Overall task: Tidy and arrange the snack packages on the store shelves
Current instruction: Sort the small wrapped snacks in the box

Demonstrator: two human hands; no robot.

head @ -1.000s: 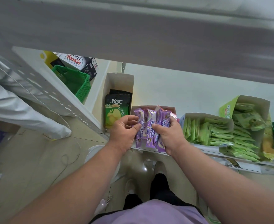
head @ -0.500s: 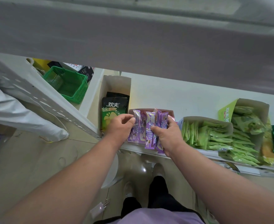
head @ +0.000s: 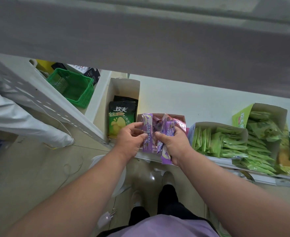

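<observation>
At the front edge of a white store shelf (head: pixel 200 103), the left hand (head: pixel 129 140) pinches one long purple foil snack packet (head: pixel 147 132) while the right hand (head: pixel 172 144) grips a bundle of matching purple packets (head: pixel 166 151), both over their open cardboard tray (head: pixel 182 117). Left of the hands stands a black-and-green chip bag (head: pixel 121 117); right, a box of green sachets (head: pixel 223 142).

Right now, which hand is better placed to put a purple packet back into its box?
Left, probably. The left hand pinches one purple packet alone, just over the purple box. The right hand grips a whole bunch.
</observation>
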